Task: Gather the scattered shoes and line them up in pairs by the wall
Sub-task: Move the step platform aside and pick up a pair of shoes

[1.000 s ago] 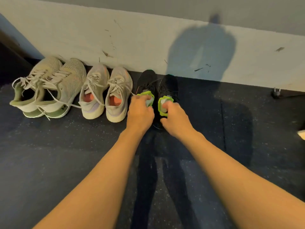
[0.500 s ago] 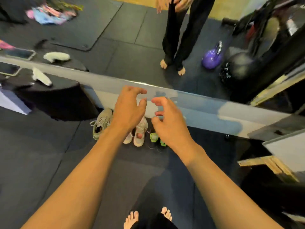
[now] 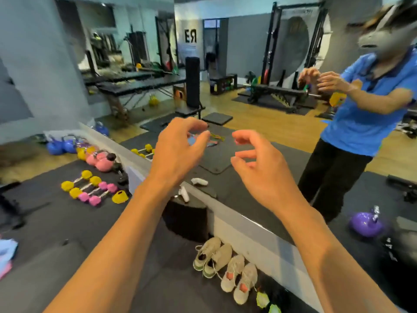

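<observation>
Both arms up mid-frame, nothing in either hand.
- Left hand [image 3: 178, 150]: at 12 o'clock of centre, back to the camera, fingers half curled and spread, thumb apart from the fingertips. Empty.
- Right hand [image 3: 257, 170]: at 2 o'clock of centre, same claw shape, thumb and fingers apart, not pinching. Empty.
- The hands are near each other but not touching.

Shoes are at 5 o'clock, in one row along the foot of the white wall strip [image 3: 248, 233] under the mirror [image 3: 282, 136], toes toward it. Toe contact with the wall: cannot tell.
- Beige pair with green soles [image 3: 212, 256]: at the 10 o'clock end of the row, the two shoes side by side.
- White pair with pink insoles [image 3: 239, 281]: just beside it, toward 4 o'clock.
- Black pair with lime-green insoles [image 3: 262, 299]: last in the row, at the frame's bottom edge, partly cut off.

Rest:
- Black drum-shaped block [image 3: 187, 220] just past the beige pair at 11 o'clock, with a small white object [image 3: 184, 193] on top.
- Yellow and pink dumbbells [image 3: 90, 188] on the dark mat at 9 o'clock; pink kettlebells [image 3: 101, 160] and blue kettlebells [image 3: 61, 146] beyond them.
- The mirror shows a person in a blue shirt [image 3: 361, 123] at 2 o'clock and a purple kettlebell [image 3: 365, 224] at 4 o'clock.
</observation>
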`<action>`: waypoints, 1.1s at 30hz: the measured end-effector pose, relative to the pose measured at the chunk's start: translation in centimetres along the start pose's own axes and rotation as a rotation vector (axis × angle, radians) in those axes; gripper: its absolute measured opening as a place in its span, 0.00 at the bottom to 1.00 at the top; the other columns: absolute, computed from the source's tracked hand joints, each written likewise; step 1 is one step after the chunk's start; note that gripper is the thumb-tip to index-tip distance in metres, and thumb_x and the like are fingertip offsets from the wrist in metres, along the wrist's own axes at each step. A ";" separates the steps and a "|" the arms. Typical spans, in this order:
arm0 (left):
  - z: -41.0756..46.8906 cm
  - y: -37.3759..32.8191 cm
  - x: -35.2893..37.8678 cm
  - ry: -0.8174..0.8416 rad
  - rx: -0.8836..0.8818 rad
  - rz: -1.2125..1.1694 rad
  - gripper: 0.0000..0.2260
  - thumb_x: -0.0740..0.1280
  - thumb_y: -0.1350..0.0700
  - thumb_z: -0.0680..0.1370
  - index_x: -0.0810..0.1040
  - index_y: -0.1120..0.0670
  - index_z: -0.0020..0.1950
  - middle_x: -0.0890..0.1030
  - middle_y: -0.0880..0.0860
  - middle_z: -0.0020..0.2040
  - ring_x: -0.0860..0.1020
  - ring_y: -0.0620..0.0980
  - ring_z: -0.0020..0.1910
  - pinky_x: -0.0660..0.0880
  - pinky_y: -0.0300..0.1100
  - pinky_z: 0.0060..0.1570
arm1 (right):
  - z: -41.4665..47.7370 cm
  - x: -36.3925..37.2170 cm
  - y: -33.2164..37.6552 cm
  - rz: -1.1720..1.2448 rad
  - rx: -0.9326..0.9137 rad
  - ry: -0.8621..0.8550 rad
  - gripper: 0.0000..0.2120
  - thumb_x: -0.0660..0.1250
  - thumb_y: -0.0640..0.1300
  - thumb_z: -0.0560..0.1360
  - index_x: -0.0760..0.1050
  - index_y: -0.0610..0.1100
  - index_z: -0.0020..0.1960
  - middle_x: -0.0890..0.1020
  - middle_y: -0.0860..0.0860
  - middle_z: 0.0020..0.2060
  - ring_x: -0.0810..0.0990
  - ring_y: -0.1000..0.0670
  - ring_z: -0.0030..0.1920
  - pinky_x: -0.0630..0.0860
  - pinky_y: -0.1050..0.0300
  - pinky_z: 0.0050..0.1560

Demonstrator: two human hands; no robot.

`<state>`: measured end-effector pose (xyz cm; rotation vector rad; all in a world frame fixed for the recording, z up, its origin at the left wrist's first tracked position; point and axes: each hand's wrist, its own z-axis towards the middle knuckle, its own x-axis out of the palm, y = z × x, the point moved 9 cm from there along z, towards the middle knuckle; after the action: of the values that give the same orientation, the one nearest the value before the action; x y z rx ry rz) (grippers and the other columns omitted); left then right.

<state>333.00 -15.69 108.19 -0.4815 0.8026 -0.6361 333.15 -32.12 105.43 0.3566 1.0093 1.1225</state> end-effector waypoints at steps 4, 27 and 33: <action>-2.9 -0.5 -10.4 -0.157 -0.059 0.100 0.08 0.66 0.52 0.76 0.81 0.48 0.54 0.79 0.46 0.51 0.78 0.47 0.50 0.76 0.48 0.52 | 0.2 4.1 7.2 0.124 -0.127 0.144 0.18 0.65 0.42 0.76 0.70 0.55 0.63 0.74 0.59 0.57 0.78 0.60 0.52 0.75 0.70 0.43; -59.8 -15.8 -73.2 -1.007 -0.651 1.064 0.08 0.67 0.53 0.77 0.80 0.50 0.55 0.80 0.49 0.52 0.78 0.45 0.48 0.77 0.40 0.51 | -44.5 30.9 72.0 0.937 -0.954 1.010 0.16 0.66 0.42 0.76 0.70 0.53 0.62 0.77 0.56 0.53 0.77 0.64 0.46 0.72 0.73 0.45; -74.6 -20.9 -81.0 -1.264 -0.801 1.234 0.09 0.67 0.53 0.77 0.81 0.49 0.56 0.81 0.47 0.51 0.78 0.44 0.47 0.75 0.37 0.48 | -58.4 34.1 83.1 1.104 -1.091 1.193 0.17 0.66 0.48 0.77 0.69 0.54 0.64 0.76 0.58 0.52 0.77 0.65 0.47 0.73 0.70 0.44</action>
<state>224.94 13.00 116.63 -0.8245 -0.0352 1.1413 240.16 20.20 115.16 -0.8870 0.9572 2.8456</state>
